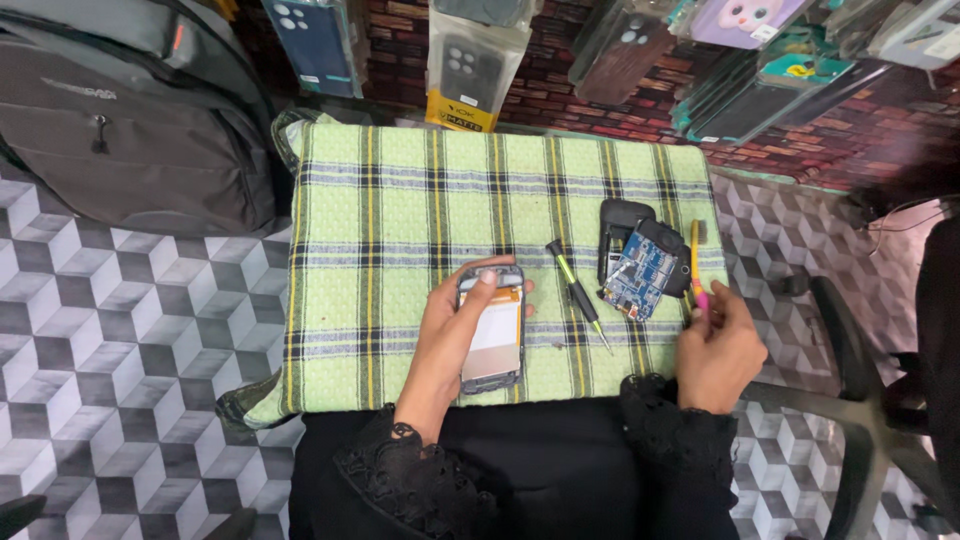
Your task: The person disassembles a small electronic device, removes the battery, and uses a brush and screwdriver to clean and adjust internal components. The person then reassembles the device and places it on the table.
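While resting on the green-and-yellow checked cloth (400, 200) that covers the counter, left hand (450, 335) wrapped around an opened phone body with a pale battery and dark frame (492, 328), thumb on its top edge. Right hand (715, 350) closed around a slim tool with yellow and pink handles (696, 265), just beside a blue circuit board (642, 275) lying against a black back cover (622, 225). Between the hands, flat on the cloth, a black screwdriver with a yellow-green band (577, 292); grey backpack (130, 110) at the far left.
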